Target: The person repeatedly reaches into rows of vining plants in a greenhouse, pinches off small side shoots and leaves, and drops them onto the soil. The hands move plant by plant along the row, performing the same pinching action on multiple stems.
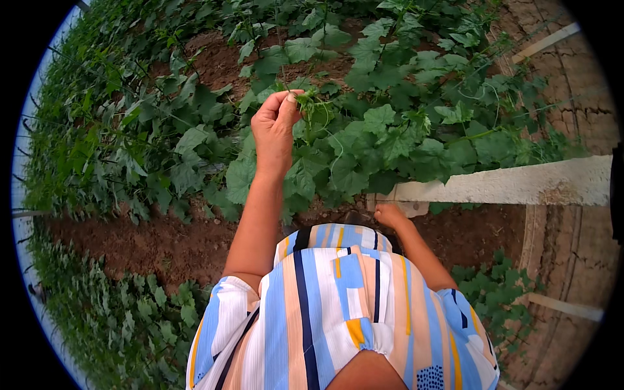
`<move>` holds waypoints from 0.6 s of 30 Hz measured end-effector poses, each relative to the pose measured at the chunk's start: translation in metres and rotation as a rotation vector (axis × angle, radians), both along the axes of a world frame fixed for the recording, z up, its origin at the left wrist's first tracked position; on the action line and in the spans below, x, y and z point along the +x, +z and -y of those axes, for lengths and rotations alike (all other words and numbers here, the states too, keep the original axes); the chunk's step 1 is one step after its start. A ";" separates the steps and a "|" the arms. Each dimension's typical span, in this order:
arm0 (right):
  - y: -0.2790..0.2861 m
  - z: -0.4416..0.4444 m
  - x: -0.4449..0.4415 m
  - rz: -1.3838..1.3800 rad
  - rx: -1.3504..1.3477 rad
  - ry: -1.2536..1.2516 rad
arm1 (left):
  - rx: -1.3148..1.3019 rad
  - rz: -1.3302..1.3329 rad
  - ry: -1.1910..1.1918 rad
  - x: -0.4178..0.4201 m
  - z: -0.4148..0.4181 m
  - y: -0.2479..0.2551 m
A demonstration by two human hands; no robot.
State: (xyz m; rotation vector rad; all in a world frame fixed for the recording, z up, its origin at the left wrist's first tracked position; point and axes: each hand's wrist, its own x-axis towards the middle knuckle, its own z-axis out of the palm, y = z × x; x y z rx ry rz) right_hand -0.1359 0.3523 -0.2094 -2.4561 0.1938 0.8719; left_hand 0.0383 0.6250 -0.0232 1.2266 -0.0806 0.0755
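My left hand (278, 116) is raised over the leaves, thumb and forefinger pinched on a thin string (282, 66) that runs up from the fingertips. Right beside those fingertips is a green vine tip (307, 103) with young leaves and curling tendrils; whether the fingers also touch it is hard to tell. Broad lobed vine leaves (351, 141) spread below and around the hand. My right hand (387, 215) hangs low with its fingers curled, near the lower end of a pale concrete post (502, 183). Nothing shows in it.
Dense rows of vines (112, 107) stretch to the left, with thin lines strung through them. A bare soil furrow (161, 239) runs past my feet. Behind it grows another vine row (122, 321). Cracked dry ground (560, 253) with further pale posts (546, 43) lies at the right.
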 end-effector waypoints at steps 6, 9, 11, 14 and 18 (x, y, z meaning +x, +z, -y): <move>0.023 0.002 0.002 0.213 -0.132 0.085 | 0.011 -0.023 -0.045 -0.011 0.011 0.004; 0.137 -0.065 0.070 0.714 0.350 -0.143 | 0.054 0.001 -0.051 -0.021 0.023 0.005; 0.195 -0.097 0.092 0.783 0.481 -0.220 | 0.073 0.007 -0.055 -0.026 0.026 0.007; 0.194 -0.109 0.106 0.918 0.447 -0.138 | 0.117 0.021 -0.048 -0.032 0.025 0.007; 0.177 -0.107 0.118 1.010 0.502 -0.044 | 0.046 0.062 -0.034 -0.041 0.016 0.006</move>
